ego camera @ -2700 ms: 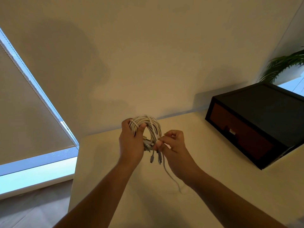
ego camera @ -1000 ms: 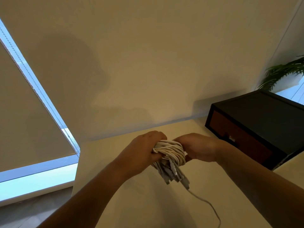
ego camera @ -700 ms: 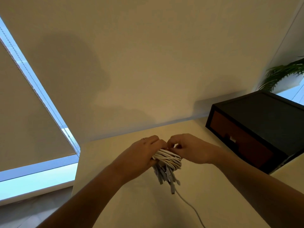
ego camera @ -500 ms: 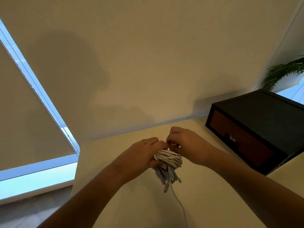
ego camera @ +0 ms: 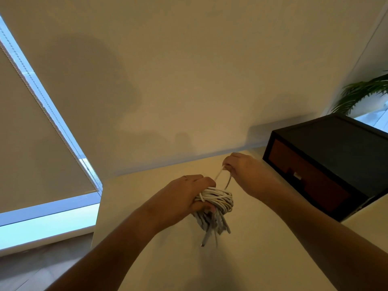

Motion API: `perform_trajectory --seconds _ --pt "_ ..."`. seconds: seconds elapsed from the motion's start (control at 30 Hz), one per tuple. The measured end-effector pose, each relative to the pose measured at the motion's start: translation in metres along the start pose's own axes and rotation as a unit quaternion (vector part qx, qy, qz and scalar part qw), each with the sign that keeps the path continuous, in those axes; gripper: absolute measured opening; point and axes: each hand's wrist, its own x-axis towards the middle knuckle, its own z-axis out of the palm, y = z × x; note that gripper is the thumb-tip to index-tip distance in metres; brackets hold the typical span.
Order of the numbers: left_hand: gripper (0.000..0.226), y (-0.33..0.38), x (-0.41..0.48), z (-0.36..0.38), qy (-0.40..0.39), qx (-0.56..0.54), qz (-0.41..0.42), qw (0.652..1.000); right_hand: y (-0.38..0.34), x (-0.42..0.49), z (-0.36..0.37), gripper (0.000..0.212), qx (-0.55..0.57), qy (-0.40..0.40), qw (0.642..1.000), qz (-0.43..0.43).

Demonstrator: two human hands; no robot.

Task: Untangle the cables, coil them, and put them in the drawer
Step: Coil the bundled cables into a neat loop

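Note:
A bundle of white cables [ego camera: 218,199] is wound into a tight coil, with several plug ends hanging below it. My left hand [ego camera: 184,196] grips the coil from the left, fingers wrapped over its top. My right hand [ego camera: 244,172] is up and to the right of the coil, pinching a loop of cable that runs taut from the coil to its fingers. The black drawer box [ego camera: 336,162] with a brown drawer front stands to the right, its drawer shut.
The cream table [ego camera: 252,259] runs under both arms and meets the wall behind. Its left edge drops to the floor beside a window with a blind [ego camera: 31,143]. A green plant [ego camera: 365,91] shows at the far right.
My right hand has lifted away from the coil, up and right, drawing a loop of cable taut. The long tail that trailed down onto the table is gone from view.

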Motion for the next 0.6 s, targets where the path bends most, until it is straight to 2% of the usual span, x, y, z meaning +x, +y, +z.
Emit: perform_trajectory --seconds 0.07,0.17,0.23,0.33,0.4,0.53,0.6 --pt "0.033 0.001 -0.002 0.004 -0.012 -0.013 0.0 1.0 0.013 0.004 0.002 0.018 -0.008 0.018 0.998 0.053" --pt "0.027 -0.002 -0.007 0.007 -0.012 -0.031 -0.01 0.999 0.026 0.009 -0.006 0.021 0.112 0.028 0.98 0.16" --pt "0.026 -0.003 -0.01 0.006 -0.017 -0.054 -0.015 0.998 0.03 0.01 -0.013 0.022 0.257 0.045 0.937 0.233" --pt "0.027 -0.002 -0.013 0.007 -0.028 -0.08 -0.022 0.996 0.038 0.007 -0.022 0.02 0.433 0.068 0.844 0.308" --pt "0.028 -0.004 -0.014 0.007 -0.023 -0.096 -0.035 0.995 0.042 0.007 -0.023 0.018 0.488 0.079 0.808 0.32" --pt "0.025 -0.006 -0.015 0.005 -0.018 -0.139 -0.052 0.989 0.049 0.009 -0.022 0.019 0.506 0.105 0.805 0.291" --pt "0.023 -0.003 -0.015 0.003 -0.036 -0.162 -0.053 0.985 0.047 0.012 -0.02 0.02 0.539 0.11 0.787 0.279"
